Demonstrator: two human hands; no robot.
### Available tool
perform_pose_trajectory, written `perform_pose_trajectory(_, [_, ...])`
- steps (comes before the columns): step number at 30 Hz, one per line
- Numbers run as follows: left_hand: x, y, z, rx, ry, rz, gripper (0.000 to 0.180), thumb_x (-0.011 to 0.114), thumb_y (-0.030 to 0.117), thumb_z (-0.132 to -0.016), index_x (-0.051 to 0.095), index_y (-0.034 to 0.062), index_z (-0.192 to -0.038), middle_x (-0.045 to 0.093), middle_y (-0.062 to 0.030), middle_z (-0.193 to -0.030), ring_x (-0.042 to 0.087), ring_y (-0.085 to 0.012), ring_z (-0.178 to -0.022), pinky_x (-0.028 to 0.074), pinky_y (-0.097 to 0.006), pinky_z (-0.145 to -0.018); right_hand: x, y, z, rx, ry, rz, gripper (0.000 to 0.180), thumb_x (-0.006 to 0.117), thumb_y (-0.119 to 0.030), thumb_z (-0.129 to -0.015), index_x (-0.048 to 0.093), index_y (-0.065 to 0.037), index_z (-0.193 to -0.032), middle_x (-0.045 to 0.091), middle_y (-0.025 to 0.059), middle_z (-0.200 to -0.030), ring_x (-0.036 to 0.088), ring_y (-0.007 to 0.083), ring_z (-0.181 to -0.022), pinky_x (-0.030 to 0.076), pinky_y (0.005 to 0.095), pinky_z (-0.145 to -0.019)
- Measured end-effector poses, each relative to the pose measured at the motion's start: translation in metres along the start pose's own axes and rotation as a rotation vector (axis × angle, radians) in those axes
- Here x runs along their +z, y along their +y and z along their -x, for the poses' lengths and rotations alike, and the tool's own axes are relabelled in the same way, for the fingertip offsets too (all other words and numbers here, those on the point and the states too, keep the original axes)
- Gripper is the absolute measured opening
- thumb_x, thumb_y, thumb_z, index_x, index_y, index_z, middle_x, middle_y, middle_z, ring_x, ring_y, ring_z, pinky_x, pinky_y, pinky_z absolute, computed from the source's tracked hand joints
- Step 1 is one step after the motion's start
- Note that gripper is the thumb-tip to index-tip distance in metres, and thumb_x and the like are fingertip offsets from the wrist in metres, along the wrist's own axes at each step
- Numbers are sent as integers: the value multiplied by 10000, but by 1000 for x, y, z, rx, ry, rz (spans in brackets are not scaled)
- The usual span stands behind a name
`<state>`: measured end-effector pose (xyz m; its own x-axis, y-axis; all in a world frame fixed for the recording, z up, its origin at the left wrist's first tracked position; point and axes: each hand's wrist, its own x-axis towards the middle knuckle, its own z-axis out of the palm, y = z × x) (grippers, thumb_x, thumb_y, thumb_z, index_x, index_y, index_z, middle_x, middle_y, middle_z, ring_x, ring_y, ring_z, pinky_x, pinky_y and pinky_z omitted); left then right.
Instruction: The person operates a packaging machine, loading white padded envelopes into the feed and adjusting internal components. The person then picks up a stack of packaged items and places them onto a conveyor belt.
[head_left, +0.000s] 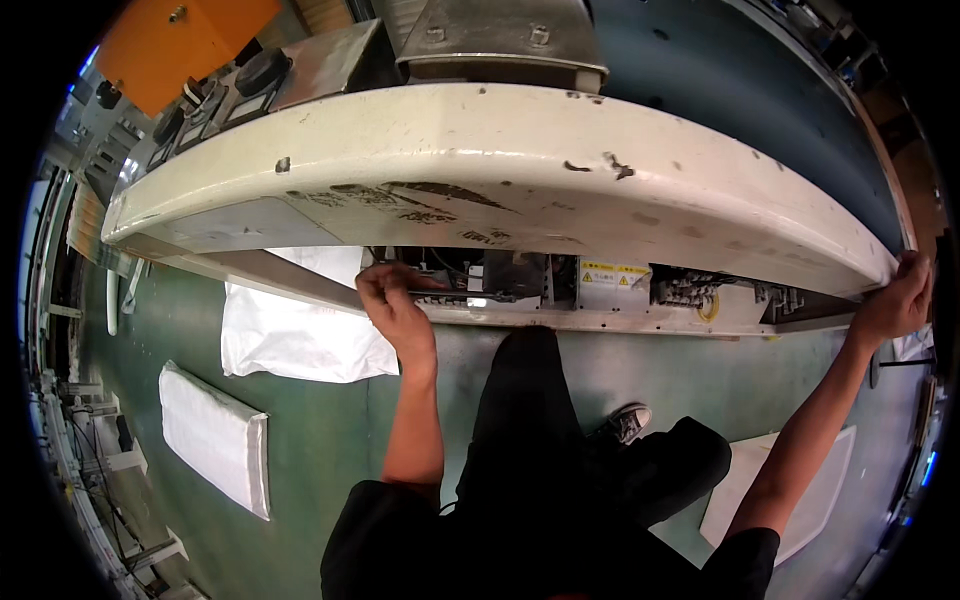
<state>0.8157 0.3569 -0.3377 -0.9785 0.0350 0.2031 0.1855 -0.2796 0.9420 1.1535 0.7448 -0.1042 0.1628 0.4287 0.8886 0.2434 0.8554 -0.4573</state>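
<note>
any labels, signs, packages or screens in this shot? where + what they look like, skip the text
Warning label: inside the open underside of the long cream machine cover, right of centre; small rectangle, yellow and white with triangle symbols.
White packages and: on the green floor at left, near the left hand; flat, rectangular, plain white.
White flat pad: floor at lower right, partly hidden by the right arm.
No screens visible.

You hold a long cream-white machine cover (500, 165), scuffed and chipped, raised over an open compartment (560, 285) of wiring and metal parts. Your left hand (392, 300) reaches under the cover's front edge, fingers (372, 285) curled at the compartment's left end. Your right hand (897, 300) grips the cover's far right end. White padded bags (215, 435) lie on the green floor (330, 440) to your left.
</note>
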Motion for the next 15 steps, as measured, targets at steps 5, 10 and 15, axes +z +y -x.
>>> perform_pose_trajectory(5, [-56, -120, 14, 123, 44, -438, 128, 376, 83, -989, 481, 13, -1008, 528, -79, -931, 507, -163, -768, 454, -293, -705, 5, 4, -5, 13, 1, 31, 253, 559, -155, -978, 703, 39, -902, 682, 58, -864, 633, 124, -819, 524, 247, -788])
perform_pose_trajectory(10, [-25, -178, 59, -12, 20, -149, 233, 381, 205, -1038, 524, 21, -1044, 524, -53, -955, 481, -154, -828, 417, -288, -774, 5, 2, -5, 35, -2, 25, 258, 568, -164, -973, 703, 41, -892, 681, 62, -857, 635, 130, -811, 528, 252, -783])
perform_pose_trajectory(15, [41, -206, 158, -369, -170, 106, 304, 427, 342, -989, 516, 73, -1101, 504, -30, -945, 485, -152, -847, 428, -322, -789, 8, -4, -1, 56, 25, 75, 263, 573, -166, -966, 699, 42, -866, 676, 57, -826, 633, 132, -784, 523, 253, -754])
